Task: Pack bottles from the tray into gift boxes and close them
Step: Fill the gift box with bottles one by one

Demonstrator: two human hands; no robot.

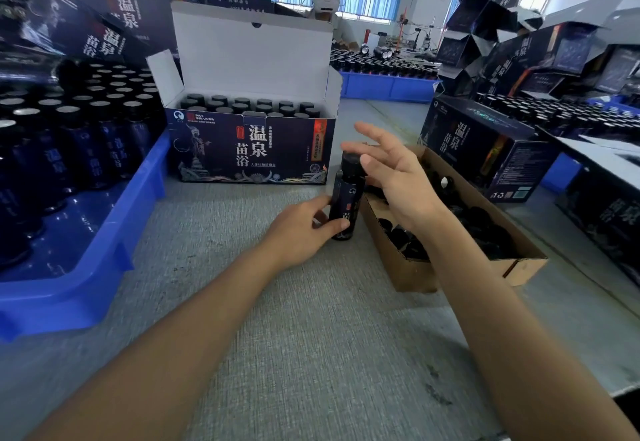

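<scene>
bottle: one dark bottle (346, 198) stands upright on the grey table (311, 336), near the middle of the view, not yet packed.
left hand: the left hand (304, 229) comes in from 7 o'clock and grips the bottle low on its body, thumb in front, fingers round the back.
right hand: the right hand (398, 181) is released, fingers straight and spread, hovering at 2 o'clock of the black cap (351, 163); whether the thumb touches the cap i cannot tell.
gift box: at 12 o'clock of the bottle, the gift box (252, 149) has its lid (249, 52) up and rows of capped bottles inside; a free slot is not visible from here.
tray: the blue tray (104, 260) at 9 o'clock holds many more bottles.
cardboard box: the cardboard box (408, 274) at 3 o'clock, just beside the bottle, holds loose black caps.
step in hand: probably checking or tightening the cap before packing.
doing it well: keep the left grip firm and low so the bottle stays upright, bring the right fingers squarely over the cap, then lift straight up and lower it into an empty slot without knocking its neighbours.
risk: a loose hold could tip the bottle toward the cardboard box.
</scene>
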